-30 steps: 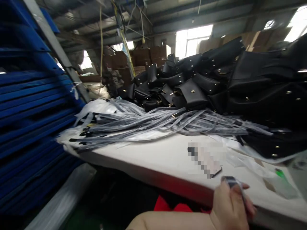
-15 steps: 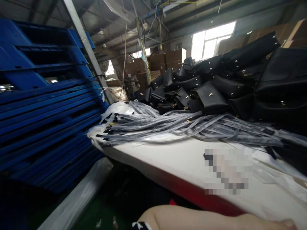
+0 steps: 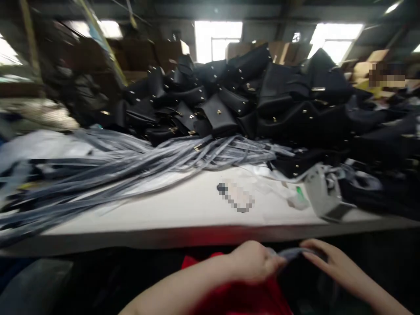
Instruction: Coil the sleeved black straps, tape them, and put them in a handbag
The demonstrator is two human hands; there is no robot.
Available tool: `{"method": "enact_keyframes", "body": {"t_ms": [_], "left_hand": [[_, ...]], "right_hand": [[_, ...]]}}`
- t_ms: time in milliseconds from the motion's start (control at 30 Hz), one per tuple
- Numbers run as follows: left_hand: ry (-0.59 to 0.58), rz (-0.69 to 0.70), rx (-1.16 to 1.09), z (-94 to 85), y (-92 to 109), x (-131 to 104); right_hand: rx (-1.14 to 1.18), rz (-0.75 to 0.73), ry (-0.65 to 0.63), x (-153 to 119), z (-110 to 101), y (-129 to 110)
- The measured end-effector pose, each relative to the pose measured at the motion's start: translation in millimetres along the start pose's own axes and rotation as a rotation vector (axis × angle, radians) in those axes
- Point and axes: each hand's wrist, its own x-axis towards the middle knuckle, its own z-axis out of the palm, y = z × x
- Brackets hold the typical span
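A strap in clear plastic wrap (image 3: pixel 290 253) runs between my two hands, below the front edge of the white table (image 3: pixel 183 205). My left hand (image 3: pixel 257 263) is closed on one end of it. My right hand (image 3: pixel 323 258) has its thumb and fingers around the strap a little to the right. Part of the strap hangs below the right hand, blurred. On the table at the left and middle lies a heap of plastic-wrapped straps (image 3: pixel 131 170). A pixelated flat object (image 3: pixel 236 195) lies on the table in front of my hands.
Behind the straps rises a big pile of black bags (image 3: pixel 219 113) with metal fittings. A grey-white holder (image 3: pixel 323 192) stands on the table at the right, beside a small clear and green item (image 3: pixel 299 197). Cardboard boxes (image 3: pixel 141 54) are stacked farther back.
The view has swung to the right, so the blue pallets have left it. Both hands now show with a strap between them; before, mainly one forearm was visible at the bottom.
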Motion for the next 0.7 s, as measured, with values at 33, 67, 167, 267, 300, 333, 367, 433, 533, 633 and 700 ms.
{"method": "enact_keyframes", "body": {"t_ms": [33, 67, 167, 267, 300, 333, 367, 433, 533, 633, 700], "left_hand": [[-0.104, -0.093, -0.210, -4.1, 2.2, 1.9], [-0.185, -0.183, -0.447, -10.1, 3.8, 5.6], [-0.201, -0.292, -1.048, -34.4, 7.0, 19.5], [-0.074, -0.222, -1.379, -59.9, 15.9, 27.9], [0.004, -0.171, -1.425, -66.5, 20.1, 30.4], [0.108, -0.105, -1.426, -71.3, 24.0, 33.7], [0.253, -0.019, -1.362, -73.6, 26.8, 38.1], [0.552, 0.139, -1.106, -69.9, 26.6, 48.6], [0.701, 0.220, -0.593, -46.5, 13.9, 56.8], [0.427, 0.236, -0.037, -22.3, 1.9, 46.4], [0.249, 0.221, 0.182, -15.9, -0.4, 35.5]], "right_hand": [[-0.022, 0.002, -0.045, -0.3, 0.4, 2.0], [-0.019, -0.005, -0.090, 0.4, 2.9, 3.8], [0.049, -0.017, -0.161, 5.8, 18.0, 10.5], [0.103, 0.035, -0.115, 7.1, 37.9, 13.8], [0.142, 0.062, -0.125, 5.3, 45.0, 11.5], [0.204, 0.082, -0.171, 2.5, 51.8, 6.5], [0.290, 0.090, -0.256, -1.2, 57.8, -1.5], [0.532, 0.076, -0.501, -8.4, 64.7, -24.7], [0.939, 0.039, -0.619, -10.1, 56.8, -59.7], [1.046, 0.110, -0.373, 0.7, 36.1, -66.7], [0.936, 0.159, -0.349, 9.3, 25.4, -55.1]]}}
